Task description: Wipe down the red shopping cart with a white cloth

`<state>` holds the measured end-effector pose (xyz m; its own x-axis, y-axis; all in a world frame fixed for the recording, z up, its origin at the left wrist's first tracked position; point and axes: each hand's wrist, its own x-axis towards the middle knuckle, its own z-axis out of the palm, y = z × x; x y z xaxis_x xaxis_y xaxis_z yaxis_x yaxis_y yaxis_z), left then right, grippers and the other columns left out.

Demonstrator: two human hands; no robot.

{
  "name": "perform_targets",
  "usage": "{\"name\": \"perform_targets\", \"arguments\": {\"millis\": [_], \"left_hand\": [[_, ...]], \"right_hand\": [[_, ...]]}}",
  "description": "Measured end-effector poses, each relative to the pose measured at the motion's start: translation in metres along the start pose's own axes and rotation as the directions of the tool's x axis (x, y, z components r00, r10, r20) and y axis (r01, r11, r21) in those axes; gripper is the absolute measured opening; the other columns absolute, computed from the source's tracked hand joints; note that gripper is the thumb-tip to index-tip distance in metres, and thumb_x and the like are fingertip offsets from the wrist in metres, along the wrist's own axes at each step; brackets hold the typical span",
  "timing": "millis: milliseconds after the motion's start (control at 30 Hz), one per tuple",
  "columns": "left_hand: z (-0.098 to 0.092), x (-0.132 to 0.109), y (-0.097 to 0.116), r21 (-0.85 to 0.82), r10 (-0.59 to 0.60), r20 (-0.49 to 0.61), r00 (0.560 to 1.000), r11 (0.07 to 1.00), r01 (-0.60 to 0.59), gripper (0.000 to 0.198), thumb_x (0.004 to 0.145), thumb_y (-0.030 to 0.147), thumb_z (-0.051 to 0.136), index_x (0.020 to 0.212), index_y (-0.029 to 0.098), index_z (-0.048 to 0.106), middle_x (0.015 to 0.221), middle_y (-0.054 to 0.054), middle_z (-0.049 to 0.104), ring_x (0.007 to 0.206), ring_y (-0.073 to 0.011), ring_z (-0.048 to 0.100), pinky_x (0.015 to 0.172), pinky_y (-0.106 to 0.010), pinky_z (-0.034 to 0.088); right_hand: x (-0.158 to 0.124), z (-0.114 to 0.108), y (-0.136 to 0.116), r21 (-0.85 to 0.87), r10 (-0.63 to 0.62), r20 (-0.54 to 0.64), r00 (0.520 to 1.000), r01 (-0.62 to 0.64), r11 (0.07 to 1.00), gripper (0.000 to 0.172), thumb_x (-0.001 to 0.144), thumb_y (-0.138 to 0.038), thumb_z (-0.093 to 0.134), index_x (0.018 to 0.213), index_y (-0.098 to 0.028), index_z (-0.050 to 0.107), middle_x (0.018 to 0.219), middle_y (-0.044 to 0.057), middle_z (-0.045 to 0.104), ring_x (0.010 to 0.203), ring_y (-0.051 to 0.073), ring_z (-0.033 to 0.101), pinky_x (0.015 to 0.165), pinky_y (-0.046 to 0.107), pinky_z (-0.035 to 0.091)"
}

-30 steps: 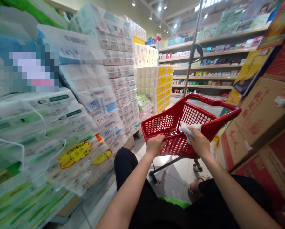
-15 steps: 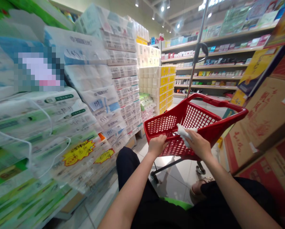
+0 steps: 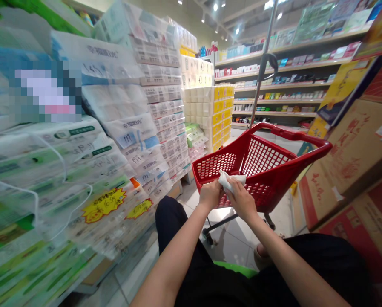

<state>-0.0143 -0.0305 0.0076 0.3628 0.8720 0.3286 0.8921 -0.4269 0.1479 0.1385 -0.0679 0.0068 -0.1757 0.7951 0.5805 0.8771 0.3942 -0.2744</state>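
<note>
Cloth (image 3: 225, 180), white and bunched, lay under the fingers of your right hand (image 3: 242, 200), which held it to the near top rim (image 3: 267, 172) of the red shopping cart (image 3: 283, 179). Your left hand (image 3: 211, 194) was closed over the same rim just beside it; whether it touched the cloth could not be told. The step in hand looked to be wiping along that rim. With the cloth so near your left hand, the next move seemed to call for drawing it back or shifting the left grip aside, keeping the cart steady.

The cart stood on pale floor tiles (image 3: 229, 236) before your knees, its handle (image 3: 294, 135) off to the right. Plastic-wrapped packs (image 3: 163, 91) rose high on your left, with yellow price signs (image 3: 104, 204) and a white cord (image 3: 35, 200). Cartons (image 3: 360, 145) flanked the right side. Beyond the cart, a metal pole (image 3: 259, 87) stood before shelves (image 3: 293, 86) of small goods.
</note>
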Motion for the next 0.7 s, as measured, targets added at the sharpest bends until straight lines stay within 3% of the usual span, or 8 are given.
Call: {"name": "perform_targets", "arguments": {"millis": [133, 267, 367, 500, 700], "left_hand": [[0.0, -0.001, -0.002, 0.0, 0.035, -0.046, 0.998, 0.999, -0.035, 0.033, 0.097, 0.049, 0.037, 0.111, 0.023, 0.052, 0.1, -0.005, 0.063, 0.086, -0.0193, 0.062, 0.068, -0.028, 0.042], [0.001, -0.001, 0.0, 0.026, 0.035, -0.064, 0.997, 0.999, -0.034, 0.03, 0.095, 0.049, 0.042, 0.105, 0.023, 0.054, 0.098, -0.004, 0.062, 0.083, -0.0183, 0.061, 0.066, -0.027, 0.041], [0.002, -0.001, 0.002, 0.04, 0.04, -0.078, 0.996, 0.999, -0.037, 0.029, 0.094, 0.048, 0.044, 0.106, 0.023, 0.053, 0.098, -0.003, 0.062, 0.083, -0.018, 0.061, 0.066, -0.026, 0.041], [0.003, -0.001, 0.005, 0.033, 0.028, -0.072, 0.997, 0.999, -0.026, 0.03, 0.095, 0.049, 0.043, 0.106, 0.023, 0.054, 0.098, -0.004, 0.062, 0.085, -0.0182, 0.061, 0.068, -0.026, 0.043], [-0.001, -0.002, 0.006, 0.012, -0.016, -0.04, 0.999, 1.0, 0.016, 0.035, 0.096, 0.048, 0.039, 0.119, 0.023, 0.05, 0.105, -0.006, 0.063, 0.088, -0.0197, 0.063, 0.071, -0.028, 0.044]], "right_hand": [[0.007, -0.02, 0.028, -0.104, -0.059, 0.048, 0.997, 0.064, 0.993, 0.04, 0.095, -0.04, 0.039, 0.133, -0.029, 0.046, 0.126, 0.004, 0.059, 0.105, 0.021, 0.059, 0.082, 0.033, 0.047], [0.018, -0.046, 0.072, -0.249, 0.052, -0.015, 0.999, -0.054, 0.967, 0.04, 0.094, -0.047, 0.039, 0.127, -0.027, 0.051, 0.117, 0.005, 0.063, 0.095, 0.022, 0.061, 0.077, 0.034, 0.046], [0.021, -0.052, 0.085, -0.283, 0.101, -0.045, 0.994, -0.11, 0.953, 0.04, 0.095, -0.046, 0.037, 0.127, -0.026, 0.05, 0.119, 0.005, 0.061, 0.095, 0.022, 0.06, 0.075, 0.034, 0.046], [0.016, -0.035, 0.06, -0.242, 0.171, -0.043, 0.984, -0.176, 0.954, 0.039, 0.096, -0.042, 0.033, 0.128, -0.027, 0.048, 0.12, 0.005, 0.059, 0.093, 0.021, 0.06, 0.065, 0.031, 0.047], [0.001, -0.007, 0.005, -0.142, 0.067, 0.033, 0.997, -0.062, 0.988, 0.043, 0.097, -0.036, 0.033, 0.14, -0.033, 0.037, 0.136, 0.003, 0.05, 0.096, 0.019, 0.062, 0.057, 0.027, 0.048]]}}
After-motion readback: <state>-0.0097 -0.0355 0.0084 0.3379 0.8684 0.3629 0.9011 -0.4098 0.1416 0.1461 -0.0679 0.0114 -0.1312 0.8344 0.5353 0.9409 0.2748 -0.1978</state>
